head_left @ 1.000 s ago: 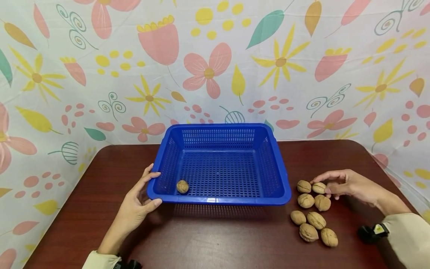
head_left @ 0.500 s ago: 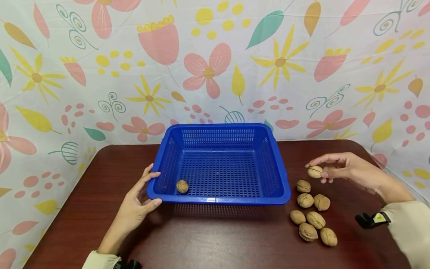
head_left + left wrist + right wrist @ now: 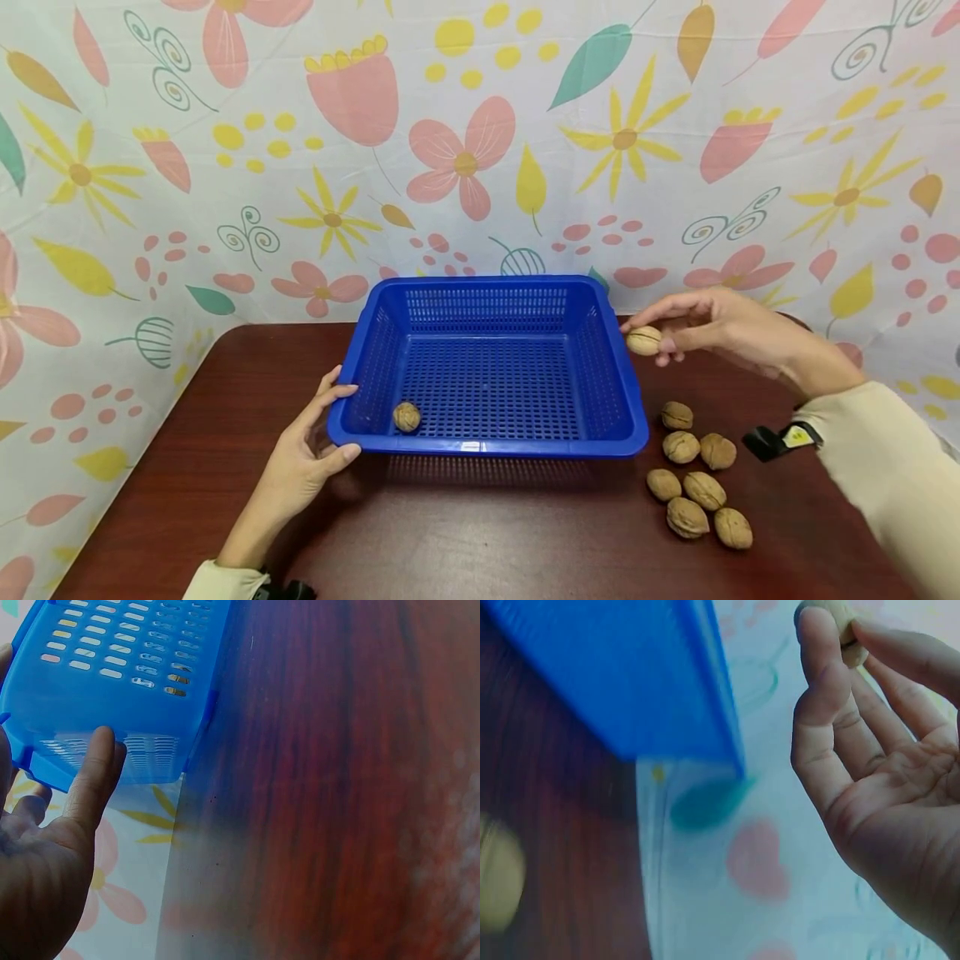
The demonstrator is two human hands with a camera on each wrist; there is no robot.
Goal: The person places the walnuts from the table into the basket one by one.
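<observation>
A blue slotted basket (image 3: 487,450) stands on the dark wooden table (image 3: 465,533), with one walnut (image 3: 407,417) inside near its front left corner. My left hand (image 3: 315,450) grips the basket's front left corner (image 3: 90,761), thumb over the rim. My right hand (image 3: 712,329) pinches a walnut (image 3: 643,341) in the air just outside the basket's right rim; in the right wrist view that walnut (image 3: 846,622) peeks out between thumb and fingers (image 3: 817,682). Several more walnuts (image 3: 693,483) lie loose on the table to the right of the basket.
A flower-patterned cloth (image 3: 465,158) hangs behind and beside the table. A dark wrist device (image 3: 776,439) sits at my right sleeve. Bare tabletop stretches in front of the basket.
My right hand picked one walnut off the pile, lifted it and carried it left and away to the basket's right rim. The left hand and basket stayed still.
</observation>
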